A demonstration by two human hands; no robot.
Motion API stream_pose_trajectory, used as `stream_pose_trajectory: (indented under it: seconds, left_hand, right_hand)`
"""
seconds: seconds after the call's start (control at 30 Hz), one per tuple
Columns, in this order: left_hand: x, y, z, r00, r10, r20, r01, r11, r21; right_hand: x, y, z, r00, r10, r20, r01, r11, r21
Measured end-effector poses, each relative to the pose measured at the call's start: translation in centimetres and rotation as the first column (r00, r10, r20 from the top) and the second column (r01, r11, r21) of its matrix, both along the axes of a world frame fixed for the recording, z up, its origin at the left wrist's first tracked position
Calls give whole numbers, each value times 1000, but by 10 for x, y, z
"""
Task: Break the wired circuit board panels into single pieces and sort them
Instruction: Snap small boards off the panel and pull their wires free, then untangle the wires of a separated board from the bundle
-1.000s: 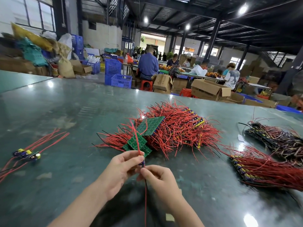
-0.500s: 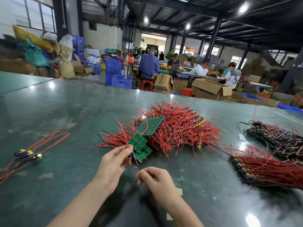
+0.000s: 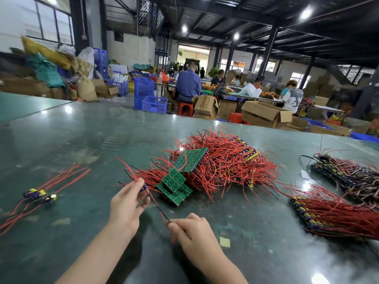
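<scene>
My left hand (image 3: 128, 203) pinches a single small circuit board piece (image 3: 143, 188) between thumb and fingertips, its red and black wires sticking up to the left. My right hand (image 3: 190, 230) pinches the lower ends of that piece's wires (image 3: 159, 210), which run taut between the two hands. Just beyond them lies a big pile of wired panels (image 3: 223, 165) with green boards (image 3: 174, 184) at its near left. At the far left of the table lie a few separated pieces (image 3: 40, 195) with long red wires.
Two more stacks of wired panels lie at the right, one red (image 3: 332, 214) and one darker (image 3: 348, 177). A small yellow paper scrap (image 3: 224, 242) lies by my right hand. Behind the green table (image 3: 82, 140) people sit among cardboard boxes and blue crates.
My hands have drawn apart: the left moved up and left with the small piece, while the right stayed low holding the wire ends, so the wires now stretch between them.
</scene>
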State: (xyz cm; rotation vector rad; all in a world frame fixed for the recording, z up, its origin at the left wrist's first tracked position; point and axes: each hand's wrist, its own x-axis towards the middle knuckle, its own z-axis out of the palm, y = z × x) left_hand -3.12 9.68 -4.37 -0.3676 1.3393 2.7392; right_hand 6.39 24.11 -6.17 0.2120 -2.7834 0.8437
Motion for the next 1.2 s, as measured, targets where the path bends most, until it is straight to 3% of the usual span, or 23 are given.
stream_pose_trajectory:
  seconds: [0.17, 0.23, 0.3, 0.33, 0.37, 0.4, 0.43, 0.47, 0.5, 0.53, 0.7, 0.83, 1.03, 1.1, 1.2]
  left_hand:
    - [-11, -28, 27, 996, -32, -77, 36, 998, 58]
    - [-25, -53, 40, 989, -118, -93, 105, 985, -134]
    - [-38, -85, 49, 972, -205, -115, 131, 880, -456]
    - [-44, -102, 52, 965, -235, -118, 108, 764, -635]
    - [-49, -120, 53, 959, -257, -119, 56, 585, -809]
    - [-55, -137, 53, 957, -273, -103, -3, 342, -940]
    - [-59, -153, 51, 962, -263, -67, -44, 90, -995]
    - [-64, -168, 47, 976, -217, -26, -49, -104, -993]
    - [-68, -180, 41, 986, -165, 4, -30, -203, -979]
    - [-71, -191, 34, 991, -132, 16, -16, -242, -970]
    - [-83, -217, -7, 995, -97, -24, -55, -332, -942]
    - [-85, -218, -17, 999, -29, -39, -44, -172, -984]
    - [-73, -186, -12, 988, -16, -154, -151, -321, -935]
    - [-63, -158, -6, 966, -110, -233, -253, -230, -940]
    - [-51, -104, 3, 920, -301, -250, -253, 32, -967]
  right_hand:
    - [-2, 9, -2, 987, -114, -112, 106, 992, -73]
    - [-3, 9, -2, 987, -120, -108, 113, 991, -67]
    - [-2, 8, -3, 990, -93, -107, 91, 996, -21]
    - [-2, 7, -4, 991, -76, -109, 77, 997, 0]
    - [-2, 6, -5, 992, -64, -110, 65, 998, 9]
    - [-2, 5, -5, 992, -58, -110, 59, 998, 8]
    - [-3, 4, -5, 992, -56, -112, 56, 998, 0]
    - [-3, 4, -5, 992, -56, -115, 55, 998, -9]
    - [-3, 4, -5, 991, -56, -120, 55, 998, -14]
    - [-3, 3, -5, 991, -55, -121, 53, 998, -13]
    - [-1, 3, -5, 993, -46, -112, 45, 999, -9]
    - [-2, 3, -6, 992, -50, -116, 48, 999, -13]
    - [-3, 5, -9, 991, -33, -131, 32, 999, -10]
    - [-3, 5, -9, 991, -29, -129, 27, 1000, -12]
    - [-2, 4, -8, 993, -30, -114, 29, 1000, -11]
